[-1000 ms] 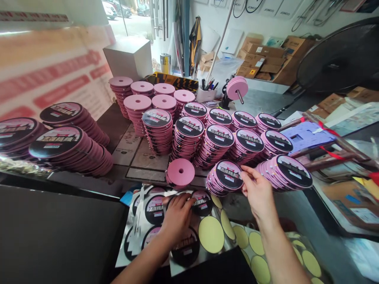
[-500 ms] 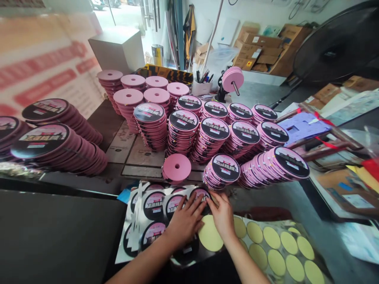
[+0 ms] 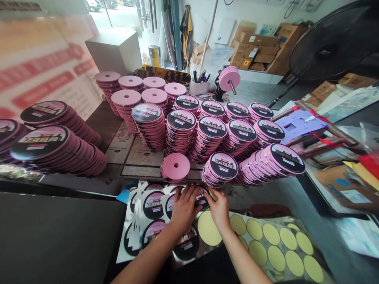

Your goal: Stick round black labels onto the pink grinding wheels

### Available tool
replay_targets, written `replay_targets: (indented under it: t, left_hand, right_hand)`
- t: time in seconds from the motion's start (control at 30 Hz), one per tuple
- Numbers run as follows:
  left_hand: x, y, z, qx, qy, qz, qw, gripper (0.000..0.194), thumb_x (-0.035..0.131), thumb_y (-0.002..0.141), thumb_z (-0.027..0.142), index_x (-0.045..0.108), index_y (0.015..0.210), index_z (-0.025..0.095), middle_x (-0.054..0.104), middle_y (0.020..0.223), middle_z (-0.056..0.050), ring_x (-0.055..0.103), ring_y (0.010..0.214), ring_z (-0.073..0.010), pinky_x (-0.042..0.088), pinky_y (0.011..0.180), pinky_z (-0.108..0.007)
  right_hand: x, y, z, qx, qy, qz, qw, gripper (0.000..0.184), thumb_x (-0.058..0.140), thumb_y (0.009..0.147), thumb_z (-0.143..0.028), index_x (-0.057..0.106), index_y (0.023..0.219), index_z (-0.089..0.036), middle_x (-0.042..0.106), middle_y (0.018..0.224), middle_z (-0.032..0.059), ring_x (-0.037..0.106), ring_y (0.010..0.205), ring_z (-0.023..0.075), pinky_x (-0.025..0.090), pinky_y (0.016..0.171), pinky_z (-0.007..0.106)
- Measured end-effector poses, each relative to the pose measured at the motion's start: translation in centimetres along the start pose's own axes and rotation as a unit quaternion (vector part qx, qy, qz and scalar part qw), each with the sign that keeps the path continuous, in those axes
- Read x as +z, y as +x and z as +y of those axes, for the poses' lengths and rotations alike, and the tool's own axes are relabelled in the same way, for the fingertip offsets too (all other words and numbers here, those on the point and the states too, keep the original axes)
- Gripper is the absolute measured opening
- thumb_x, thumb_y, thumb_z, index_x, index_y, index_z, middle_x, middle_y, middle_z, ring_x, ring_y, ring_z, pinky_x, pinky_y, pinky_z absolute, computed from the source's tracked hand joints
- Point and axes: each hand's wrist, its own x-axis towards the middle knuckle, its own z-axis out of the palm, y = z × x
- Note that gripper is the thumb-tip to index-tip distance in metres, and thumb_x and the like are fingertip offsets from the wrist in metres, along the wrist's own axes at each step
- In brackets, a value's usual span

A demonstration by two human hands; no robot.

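Note:
My left hand lies with fingers stretched out over a sheet of round stickers. Beside its fingertips is a black and pink round sticker, partly covered by both hands. At that sticker's right edge, my right hand is closed, thumb and forefinger pinching the rim. Just below the hands a pale yellow circle of bare backing shows on the sheet. Another printed sticker sits under my left wrist. Behind the sheets stands a pink foam spool with a centre hole and no sticker on top.
Several stacks of pink spools topped with stickers fill the table beyond, with more stacks at the left. Backing with yellow circles extends right. A spool winder, a pen holder and a fan stand farther back.
My left hand has shifted slightly up and right, its fingers nearer the far edge of the sheet. The right hand stays at the sticker's edge. The view has shifted slightly.

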Motion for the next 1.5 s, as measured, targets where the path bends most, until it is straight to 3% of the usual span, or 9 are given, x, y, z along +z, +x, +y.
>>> replay_targets:
  t: [0.43, 0.57, 0.73, 0.9, 1.13, 1.37, 1.5]
  left_hand:
    - [0.3, 0.1, 0.1, -0.015, -0.012, 0.016, 1.0, 0.049, 0.059, 0.077, 0.022, 0.046, 0.124, 0.019, 0.055, 0.126, -0.013, 0.046, 0.12, -0.0279, 0.026, 0.103, -0.054]
    - [0.2, -0.1, -0.5, -0.014, -0.085, 0.025, 0.996, 0.05, 0.058, 0.078, 0.024, 0.044, 0.126, 0.019, 0.055, 0.125, -0.013, 0.046, 0.12, -0.0277, 0.026, 0.104, -0.053]
    - [-0.5, -0.5, -1.7, -0.008, -0.195, 0.043, 0.98, 0.042, 0.042, 0.087, 0.026, 0.041, 0.128, 0.017, 0.055, 0.124, -0.013, 0.048, 0.115, -0.0233, 0.035, 0.099, -0.045]
    - [-0.3, -0.6, -1.9, -0.008, -0.201, 0.051, 0.978, 0.042, 0.044, 0.084, 0.023, 0.044, 0.125, 0.015, 0.055, 0.122, -0.014, 0.047, 0.116, -0.0255, 0.031, 0.101, -0.048]
    - [0.0, -0.6, -2.1, -0.007, -0.215, 0.067, 0.974, 0.042, 0.046, 0.081, 0.02, 0.046, 0.124, 0.017, 0.057, 0.121, -0.013, 0.049, 0.115, -0.0253, 0.033, 0.1, -0.048]
    - [-0.4, -0.8, -1.7, -0.009, -0.226, 0.123, 0.966, 0.033, 0.047, 0.081, 0.017, 0.053, 0.113, 0.018, 0.063, 0.109, -0.01, 0.056, 0.103, -0.022, 0.045, 0.089, -0.04]
    - [-2.5, -1.4, -1.2, -0.039, -0.217, 0.202, 0.954, 0.02, 0.04, 0.083, 0.014, 0.057, 0.092, 0.019, 0.063, 0.089, -0.006, 0.059, 0.086, -0.0187, 0.047, 0.076, -0.034]
  right_hand:
    - [0.0, -0.5, -1.3, -0.045, -0.056, 0.019, 0.997, 0.032, 0.045, 0.082, -0.036, 0.07, 0.079, -0.016, 0.068, 0.08, 0.0119, 0.061, 0.075, 0.0246, 0.044, 0.071, 0.036]
    - [-0.2, -0.8, -1.4, -0.062, -0.072, 0.01, 0.995, 0.033, 0.044, 0.084, -0.038, 0.068, 0.073, -0.019, 0.066, 0.075, 0.0091, 0.059, 0.073, 0.0233, 0.043, 0.069, 0.033]
    - [-0.5, -0.7, -1.0, -0.075, -0.089, 0.001, 0.993, 0.037, 0.044, 0.084, -0.045, 0.068, 0.085, -0.017, 0.066, 0.082, 0.012, 0.058, 0.079, 0.0262, 0.042, 0.072, 0.037]
    - [-0.2, -0.7, -0.8, -0.085, -0.098, 0.004, 0.992, 0.047, 0.041, 0.085, -0.052, 0.07, 0.094, -0.015, 0.066, 0.086, 0.0152, 0.056, 0.084, 0.029, 0.041, 0.076, 0.041]
    - [-0.2, -1.0, -0.7, -0.075, -0.099, 0.013, 0.992, 0.043, 0.043, 0.085, -0.049, 0.069, 0.089, -0.014, 0.066, 0.084, 0.0134, 0.058, 0.081, 0.0272, 0.042, 0.075, 0.039]
    - [-0.2, -0.6, -0.9, -0.075, -0.103, 0.011, 0.992, 0.032, 0.047, 0.085, -0.041, 0.065, 0.075, -0.017, 0.062, 0.074, 0.0087, 0.059, 0.068, 0.0235, 0.044, 0.064, 0.034]
    - [-0.5, -1.4, -1.5, -0.112, -0.09, -0.006, 0.99, 0.028, 0.045, 0.087, -0.037, 0.062, 0.075, -0.018, 0.062, 0.074, 0.0072, 0.058, 0.071, 0.0222, 0.045, 0.065, 0.033]
